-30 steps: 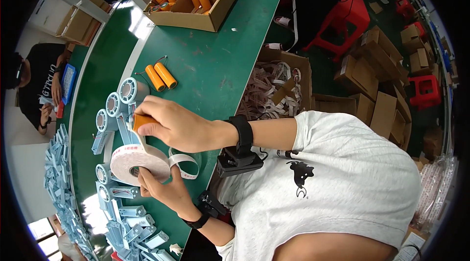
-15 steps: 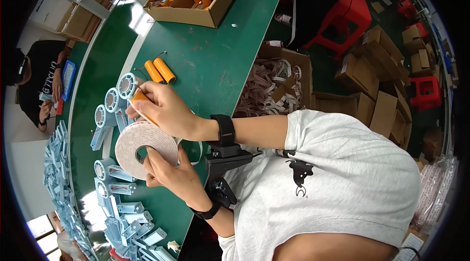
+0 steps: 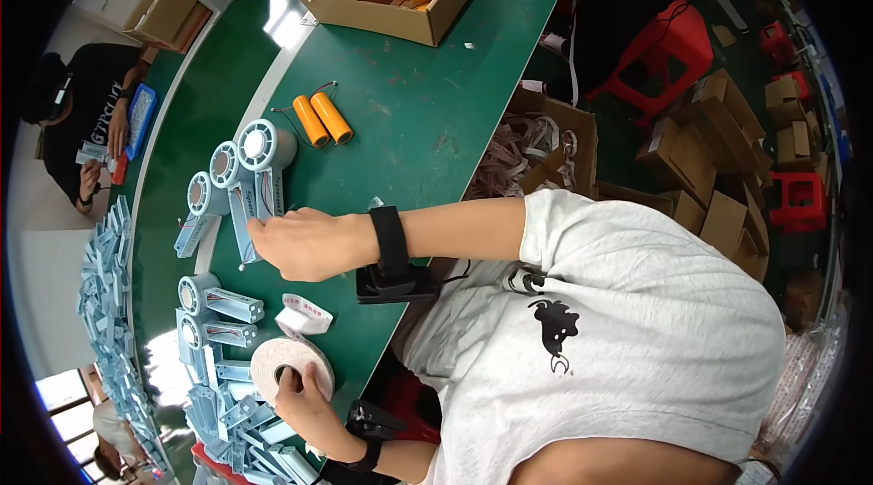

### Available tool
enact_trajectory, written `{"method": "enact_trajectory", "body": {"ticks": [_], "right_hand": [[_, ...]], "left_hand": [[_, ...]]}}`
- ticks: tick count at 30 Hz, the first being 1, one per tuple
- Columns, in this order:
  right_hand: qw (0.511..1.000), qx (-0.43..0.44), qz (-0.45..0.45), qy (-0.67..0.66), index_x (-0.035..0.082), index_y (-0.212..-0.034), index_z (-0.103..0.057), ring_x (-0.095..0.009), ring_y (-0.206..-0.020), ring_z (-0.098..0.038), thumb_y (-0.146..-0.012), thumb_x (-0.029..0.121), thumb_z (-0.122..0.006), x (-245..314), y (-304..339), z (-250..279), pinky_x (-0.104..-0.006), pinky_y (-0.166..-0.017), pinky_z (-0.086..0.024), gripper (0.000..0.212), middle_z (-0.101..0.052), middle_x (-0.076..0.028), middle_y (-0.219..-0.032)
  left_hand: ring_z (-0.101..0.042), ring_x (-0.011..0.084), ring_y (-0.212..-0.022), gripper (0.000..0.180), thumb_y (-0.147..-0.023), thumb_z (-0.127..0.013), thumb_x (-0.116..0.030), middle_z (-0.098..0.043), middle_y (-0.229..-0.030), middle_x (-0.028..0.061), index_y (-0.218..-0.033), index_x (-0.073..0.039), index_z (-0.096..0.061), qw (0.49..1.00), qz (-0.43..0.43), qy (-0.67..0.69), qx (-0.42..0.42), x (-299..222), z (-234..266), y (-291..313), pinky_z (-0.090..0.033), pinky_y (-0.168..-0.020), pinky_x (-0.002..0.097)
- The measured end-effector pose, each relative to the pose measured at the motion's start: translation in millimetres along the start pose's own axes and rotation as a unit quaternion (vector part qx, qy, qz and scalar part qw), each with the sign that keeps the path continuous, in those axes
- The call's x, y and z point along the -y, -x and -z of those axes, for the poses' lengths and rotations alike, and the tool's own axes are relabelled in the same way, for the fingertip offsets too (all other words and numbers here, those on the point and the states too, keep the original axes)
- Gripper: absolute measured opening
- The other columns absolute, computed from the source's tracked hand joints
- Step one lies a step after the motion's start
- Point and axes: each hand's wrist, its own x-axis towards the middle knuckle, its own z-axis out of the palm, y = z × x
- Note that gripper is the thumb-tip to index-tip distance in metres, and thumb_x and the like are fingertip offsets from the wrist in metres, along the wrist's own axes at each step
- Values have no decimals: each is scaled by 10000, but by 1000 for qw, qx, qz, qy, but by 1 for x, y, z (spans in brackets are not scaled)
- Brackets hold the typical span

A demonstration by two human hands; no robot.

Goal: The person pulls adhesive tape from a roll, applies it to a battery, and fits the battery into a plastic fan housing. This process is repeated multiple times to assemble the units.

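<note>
My right hand (image 3: 314, 244), fingers curled and knuckles up, rests at the lower ends of the light blue handheld fans' handles. What it grips, if anything, is hidden beneath it. One of these handheld fans (image 3: 264, 147) has its round head just beyond the hand. Lower in the view, my left hand (image 3: 307, 399) holds a wide roll of white tape (image 3: 265, 360), with fingers inside its core. A loose printed strip of tape (image 3: 305, 314) curls up from the roll. Two orange batteries (image 3: 323, 120) with wires lie side by side on the green table (image 3: 400, 103).
A cardboard box (image 3: 400, 23) of orange batteries stands at the far side. Light blue plastic casings (image 3: 245, 421) are heaped near my left hand, with more along the left edge. Another person (image 3: 86, 126) works across the table. Beside me are a box of paper scraps (image 3: 582, 135) and red stools (image 3: 668, 53).
My hands have drawn apart. The roll moved down with my left hand, trailing a loose strip. The orange battery my right hand held is out of sight; that hand is now at the fan handles.
</note>
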Motion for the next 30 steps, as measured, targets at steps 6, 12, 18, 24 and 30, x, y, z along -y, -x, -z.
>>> {"method": "enact_trajectory", "body": {"ticks": [6, 12, 18, 24, 30], "right_hand": [[978, 194, 28, 72, -66, -951, -414, -366, -708, -587, -744, 32, -497, 6, 39, 47, -404, -586, -461, 243, -593, -204, -781], [986, 104, -91, -93, -6, -995, -432, -303, -861, -601, -817, 79, -503, 2, 90, 102, -367, -713, -461, 209, -618, -147, -890], [978, -134, 156, -44, 30, -1025, -503, -251, -979, -556, -821, 103, -541, -18, 110, 117, -351, -799, -447, 220, -591, -120, -1002], [968, -197, 62, -142, 42, -1008, -578, -209, -928, -545, -731, -34, -601, -10, 102, 114, -296, -796, -461, 287, -569, -95, -1041], [947, -269, 122, -128, 42, -1014, -595, -172, -810, -565, -698, -106, -577, -12, 79, 97, -266, -705, -489, 349, -583, -84, -932]], "left_hand": [[-403, 321, -1153, 489, -664, -682, -99, -510, -1197, 134, -1122, -24, -529, 913, -312, -136, -224, -3, 33, 6, -320, -922, 411], [-264, 289, -1280, 935, -502, -728, 29, -294, -1393, 43, -1330, -142, -328, 754, -556, -238, -259, -143, 43, -79, -196, -1061, 424], [-367, 309, -1171, 766, -511, -736, 15, -413, -1270, 74, -1212, -129, -463, 791, -592, -153, 17, -160, 39, -127, -266, -1004, 420], [-394, 324, -1141, 645, -529, -710, 38, -431, -1252, 97, -1127, -120, -525, 787, -613, -70, 5, -145, 24, -91, -285, -990, 411], [-387, 334, -1150, 474, -596, -669, 48, -437, -1243, 125, -1040, -83, -568, 757, -653, -16, -1, -138, 9, -99, -297, -981, 410]]}}
